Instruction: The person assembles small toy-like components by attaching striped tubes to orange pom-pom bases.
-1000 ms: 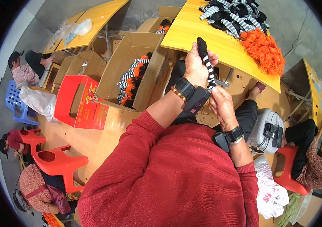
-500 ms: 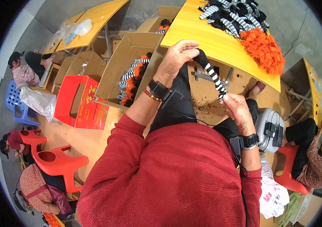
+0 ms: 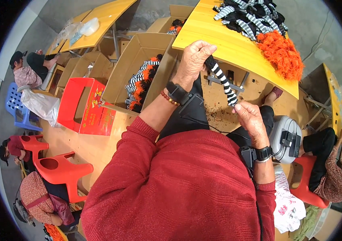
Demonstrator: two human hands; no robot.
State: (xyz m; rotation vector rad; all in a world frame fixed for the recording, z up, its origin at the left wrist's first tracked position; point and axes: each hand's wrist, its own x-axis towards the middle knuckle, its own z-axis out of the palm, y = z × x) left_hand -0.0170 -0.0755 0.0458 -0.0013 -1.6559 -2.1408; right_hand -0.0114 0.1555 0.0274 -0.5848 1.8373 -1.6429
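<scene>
- The left hand [image 3: 196, 62] closes around the black end of a striped knitted tube [image 3: 222, 80], with its fingers partly hiding that end.
- The right hand [image 3: 251, 116] pinches the tube's lower, black-and-white end narrowly between thumb and fingertips.
- The tube spans the gap between both hands, sloping down from the left hand to the right and bowing slightly, above the floor and short of the tabletop [image 3: 197, 32].
- It looks light, soft and bendy, unlikely to break; the knit should grip well rather than slip, though a hard pull could stretch it. The two ends seem the best places to hold, leaving the middle free.
- Beyond the right hand, on the tabletop, lie a heap of orange yarn [image 3: 281, 56] and, farther off, a pile of striped and black knit pieces [image 3: 255, 20].
- To the left of the left hand stands a cardboard box [image 3: 124, 60] holding striped pieces with orange and black tufts [image 3: 140, 84].
</scene>
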